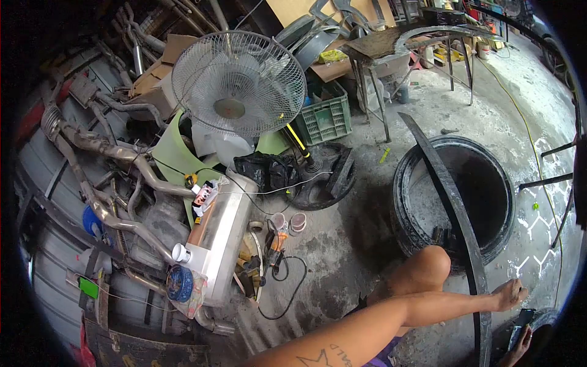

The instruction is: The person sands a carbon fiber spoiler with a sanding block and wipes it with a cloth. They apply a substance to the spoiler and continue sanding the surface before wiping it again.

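Left grip: the left hand (510,295) is at 4 o'clock in the view, at the end of an arm stretched out from 6 o'clock. The wrist lies across a long dark strip (449,196). The fingers are loosely curled, and it cannot be told whether anything is held.
Right grip: the right hand (521,347) is cut off by the edge of the view at 5 o'clock. It touches a dark flat object (524,319). How far it is closed cannot be told.
Strip: it is curved and runs from 2 o'clock down to 5 o'clock, across the near side of a tyre (405,202).
Tyre: it lies flat on the concrete floor (367,232) at 3 o'clock.
Knee (428,266): bare, it is seen just beside the strip, at the tyre's 6 o'clock.
Fan (238,82): it stands at 11 o'clock, with a green crate (327,116) at its 3 o'clock.
Pipes (116,153): they are piled at 9 o'clock.
Cable (287,300): black, it is looped on the floor at 6 o'clock.
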Available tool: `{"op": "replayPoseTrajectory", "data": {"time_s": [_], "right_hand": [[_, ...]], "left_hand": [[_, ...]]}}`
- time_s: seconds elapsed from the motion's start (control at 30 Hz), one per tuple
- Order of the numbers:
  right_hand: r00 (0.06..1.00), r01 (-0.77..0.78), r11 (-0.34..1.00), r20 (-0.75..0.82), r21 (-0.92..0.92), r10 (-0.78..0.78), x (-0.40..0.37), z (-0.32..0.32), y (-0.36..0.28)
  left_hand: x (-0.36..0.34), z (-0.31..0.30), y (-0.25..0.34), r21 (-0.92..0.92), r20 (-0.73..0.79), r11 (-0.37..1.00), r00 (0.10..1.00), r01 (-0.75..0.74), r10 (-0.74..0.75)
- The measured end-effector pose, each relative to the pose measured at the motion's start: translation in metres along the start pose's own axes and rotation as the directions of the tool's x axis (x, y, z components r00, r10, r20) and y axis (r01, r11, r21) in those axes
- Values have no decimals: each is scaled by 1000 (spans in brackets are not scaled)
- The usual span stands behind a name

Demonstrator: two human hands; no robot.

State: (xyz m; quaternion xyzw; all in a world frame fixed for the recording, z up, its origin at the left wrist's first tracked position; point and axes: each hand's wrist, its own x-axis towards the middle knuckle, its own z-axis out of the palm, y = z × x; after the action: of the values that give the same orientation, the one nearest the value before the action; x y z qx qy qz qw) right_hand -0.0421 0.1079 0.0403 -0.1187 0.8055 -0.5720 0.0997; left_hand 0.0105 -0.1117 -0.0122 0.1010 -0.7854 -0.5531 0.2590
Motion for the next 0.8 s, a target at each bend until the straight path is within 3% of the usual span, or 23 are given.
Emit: {"op": "replayPoseTrajectory", "data": {"time_s": [0.03, 0.1, 0.13, 0.2, 0.33, 0.4, 0.43, 0.47, 0.5, 0.57, 0.6, 0.63, 0.67, 0.7, 0.8], "right_hand": [[1000, 0, 1000, 0, 0, 0, -2, 2, -3], [1000, -22, 999, 15, 27, 22, -5, 4, -9], [1000, -22, 999, 14, 27, 22, -5, 3, -9], [1000, -9, 998, 18, 67, 8, -3, 3, -4], [994, 61, 998, 96, 1, -61, 27, -19, 45], [988, 126, 985, 76, 114, -135, 42, -30, 89], [975, 192, 981, 113, 26, -193, 46, -40, 103], [993, 108, 984, 56, -142, -101, 18, -17, 47], [998, 59, 980, -6, -190, -61, -15, 13, -22], [990, 134, 957, 0, -257, -138, -25, 30, -50], [995, 89, 969, -24, -232, -98, -25, 33, -51], [997, 46, 978, -48, -206, -57, -27, 35, -51], [999, 24, 1000, -47, 17, -23, -27, 39, -45], [999, 16, 993, -34, 115, -13, -25, 41, -32], [999, -21, 991, 41, 131, 16, -29, 44, -44]], "left_hand": [[0, 7, -5, 192, -57, 972, 987, -136, 149], [2, 12, -12, 381, -82, 890, 949, -251, 303], [5, 2, -6, 185, 53, 978, 995, -94, 86], [5, -10, 3, 12, 228, 994, 968, 105, -105], [3, 24, -23, 20, 204, 999, 979, -32, 28], [7, 7, -21, -115, 222, 990, 973, 85, -58], [4, -1, -12, -203, 258, 964, 959, 172, -117], [-1, -8, -6, -292, 308, 914, 933, 280, -187], [-5, -18, 3, -369, 363, 846, 898, 385, -250], [-9, -37, 13, -460, 450, 699, 822, 548, -349], [-7, -45, 16, -473, 485, 639, 785, 606, -385], [-3, -54, 31, -371, 484, 596, 696, 713, -531], [-6, -60, 44, -496, 454, 540, 733, 680, -506], [-6, -64, 48, -539, 504, 475, 718, 696, -480], [-10, -63, 44, -526, 536, 584, 774, 618, -337]]}}
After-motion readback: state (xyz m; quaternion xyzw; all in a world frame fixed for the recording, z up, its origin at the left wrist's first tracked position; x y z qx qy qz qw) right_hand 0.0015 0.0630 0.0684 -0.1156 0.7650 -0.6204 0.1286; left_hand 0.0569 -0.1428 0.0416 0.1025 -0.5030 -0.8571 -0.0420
